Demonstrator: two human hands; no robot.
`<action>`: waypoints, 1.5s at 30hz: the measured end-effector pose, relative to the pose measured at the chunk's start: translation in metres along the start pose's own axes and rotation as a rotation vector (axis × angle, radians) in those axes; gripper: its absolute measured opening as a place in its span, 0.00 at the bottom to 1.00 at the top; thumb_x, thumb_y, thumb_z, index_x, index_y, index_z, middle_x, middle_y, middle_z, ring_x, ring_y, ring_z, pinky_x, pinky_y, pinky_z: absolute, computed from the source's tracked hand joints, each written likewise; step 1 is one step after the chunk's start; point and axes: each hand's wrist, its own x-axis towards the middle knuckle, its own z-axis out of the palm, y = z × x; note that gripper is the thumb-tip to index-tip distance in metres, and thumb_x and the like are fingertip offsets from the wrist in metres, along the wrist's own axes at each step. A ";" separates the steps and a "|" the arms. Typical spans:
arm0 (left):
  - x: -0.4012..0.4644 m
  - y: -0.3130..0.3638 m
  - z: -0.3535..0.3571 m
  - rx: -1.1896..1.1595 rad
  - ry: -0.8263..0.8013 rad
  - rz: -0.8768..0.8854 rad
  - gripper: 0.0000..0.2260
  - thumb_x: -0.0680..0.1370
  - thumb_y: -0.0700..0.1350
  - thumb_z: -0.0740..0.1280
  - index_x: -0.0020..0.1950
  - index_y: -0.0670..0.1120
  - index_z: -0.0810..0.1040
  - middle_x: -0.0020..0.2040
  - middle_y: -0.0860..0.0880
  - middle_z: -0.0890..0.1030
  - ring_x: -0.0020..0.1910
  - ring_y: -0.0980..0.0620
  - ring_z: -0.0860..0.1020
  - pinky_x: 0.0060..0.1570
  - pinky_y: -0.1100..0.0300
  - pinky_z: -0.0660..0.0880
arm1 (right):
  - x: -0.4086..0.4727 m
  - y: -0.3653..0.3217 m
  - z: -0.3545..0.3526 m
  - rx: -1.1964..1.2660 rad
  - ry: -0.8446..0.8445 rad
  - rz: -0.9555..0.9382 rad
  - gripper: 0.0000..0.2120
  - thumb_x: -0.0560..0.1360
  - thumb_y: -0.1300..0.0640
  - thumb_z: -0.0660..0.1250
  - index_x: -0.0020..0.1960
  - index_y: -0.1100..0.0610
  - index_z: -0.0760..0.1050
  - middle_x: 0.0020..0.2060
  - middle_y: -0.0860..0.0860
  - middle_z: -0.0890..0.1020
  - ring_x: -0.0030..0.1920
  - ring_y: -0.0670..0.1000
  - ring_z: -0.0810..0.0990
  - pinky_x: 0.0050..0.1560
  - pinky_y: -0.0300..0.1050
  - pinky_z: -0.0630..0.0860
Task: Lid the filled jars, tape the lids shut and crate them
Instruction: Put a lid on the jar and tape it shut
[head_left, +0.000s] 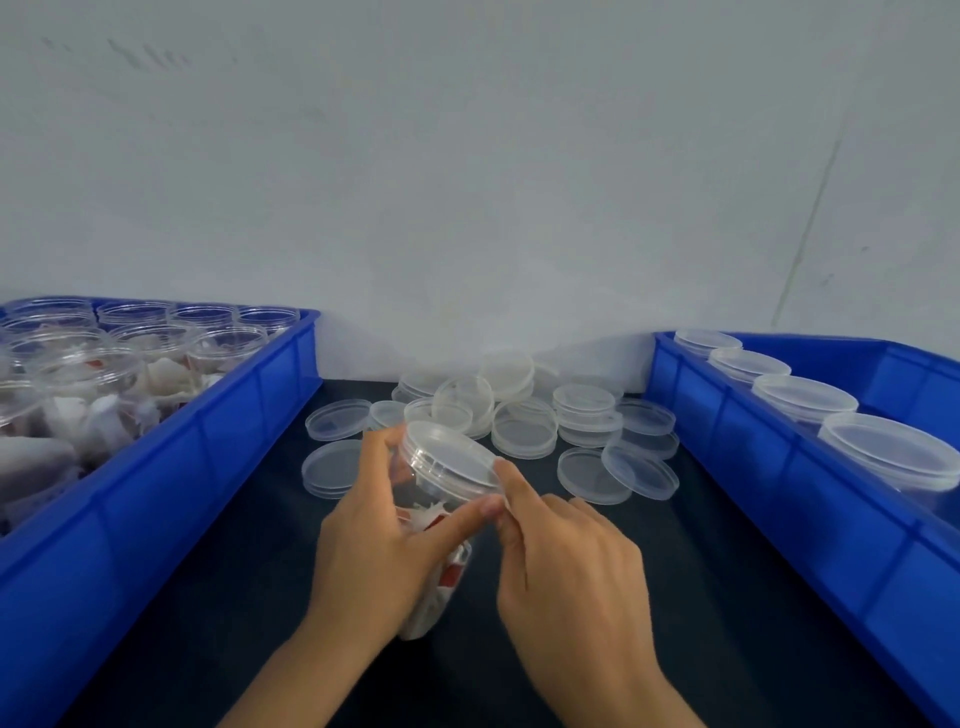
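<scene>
Fingers (511, 480) of the right hand (571, 566) pinch the lid (451, 457); the left hand (374, 535) grips the jar (436, 525). This looks like lidding. Next, press it shut.

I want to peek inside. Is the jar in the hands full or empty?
Partly filled: white and red pieces show through the clear jar wall, leaving its upper part clear.
</scene>
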 end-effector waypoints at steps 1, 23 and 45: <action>0.002 0.000 -0.001 -0.013 -0.010 -0.005 0.33 0.55 0.80 0.64 0.55 0.71 0.61 0.50 0.73 0.70 0.52 0.68 0.73 0.44 0.68 0.68 | 0.002 0.000 -0.003 0.022 -0.053 0.031 0.17 0.77 0.55 0.67 0.66 0.50 0.77 0.28 0.45 0.77 0.30 0.45 0.74 0.30 0.38 0.68; 0.007 -0.007 0.002 -0.226 -0.043 -0.064 0.30 0.54 0.71 0.74 0.50 0.58 0.75 0.44 0.68 0.81 0.43 0.67 0.80 0.41 0.66 0.74 | 0.021 0.045 -0.022 0.206 -0.502 0.106 0.23 0.78 0.36 0.42 0.62 0.47 0.66 0.41 0.48 0.78 0.43 0.47 0.77 0.50 0.48 0.76; 0.004 -0.004 -0.010 -0.039 -0.188 0.057 0.20 0.71 0.72 0.52 0.55 0.60 0.64 0.49 0.62 0.80 0.48 0.67 0.79 0.46 0.65 0.73 | 0.014 0.030 -0.009 0.181 -0.277 0.053 0.21 0.78 0.38 0.44 0.64 0.41 0.67 0.32 0.46 0.77 0.34 0.46 0.77 0.40 0.41 0.77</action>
